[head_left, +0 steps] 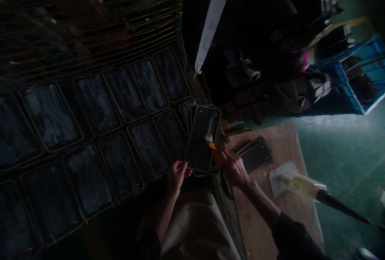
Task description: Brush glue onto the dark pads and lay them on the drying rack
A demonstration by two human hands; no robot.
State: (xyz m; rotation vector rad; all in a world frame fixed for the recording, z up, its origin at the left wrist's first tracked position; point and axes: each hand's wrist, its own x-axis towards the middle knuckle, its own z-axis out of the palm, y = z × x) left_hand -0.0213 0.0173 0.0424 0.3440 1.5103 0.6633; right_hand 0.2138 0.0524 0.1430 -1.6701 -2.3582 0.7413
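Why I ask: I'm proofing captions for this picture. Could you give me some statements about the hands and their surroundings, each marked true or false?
1. The right hand holds a brush. True.
2. The left hand touches nothing. False: it holds the edge of a dark panel.
3. Other panels lie on the wooden board. True.
4. Nothing blue is in view. False: a blue crate shows at the picture's right.

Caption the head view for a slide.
Right hand holding a brush to a dark panel, left hand gripping its corner, beside rows of streaked panels.
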